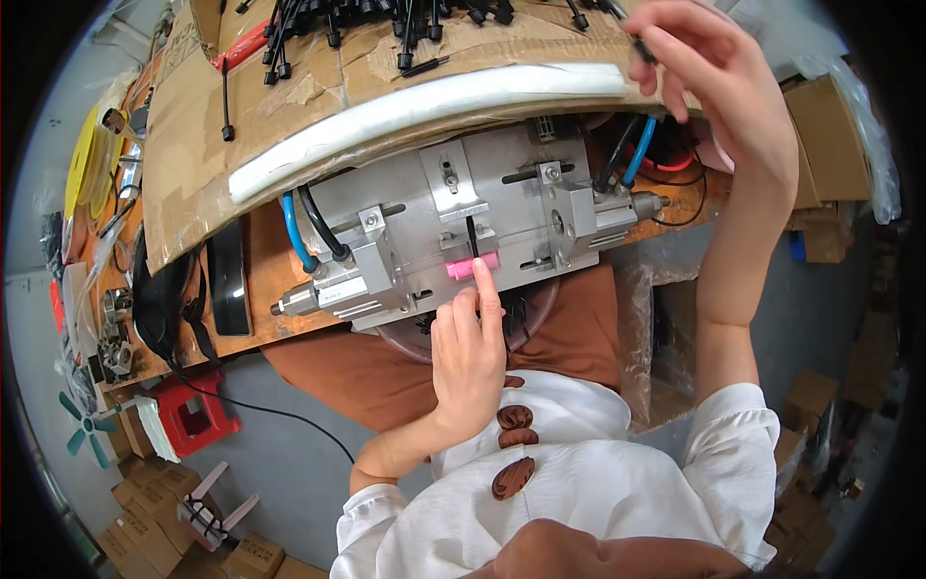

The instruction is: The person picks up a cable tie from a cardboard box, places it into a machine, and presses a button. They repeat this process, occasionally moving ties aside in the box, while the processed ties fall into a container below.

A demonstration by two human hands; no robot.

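My left hand [465, 362] reaches over the front of a metal fixture [424, 188]. Its index finger is stretched out, with the tip resting on a pink block [472, 266]; the other fingers are loosely curled and the thumb is hidden. A thin black rod [472, 236] stands at the pink block, just beyond that fingertip. Up at the right, over the end of the cardboard, my right hand [709, 72] is closed in a pinch on a small black-capped rod [644, 50], partly hidden by the fingers.
Black-capped rods [405, 34] lie heaped on the cardboard sheet [193, 183], behind a white padded strip [424, 121]. Clamp blocks with blue hoses [297, 232] flank the fixture. A clear round bowl [400, 343] sits below its front edge. A red stool [198, 415] stands on the floor.
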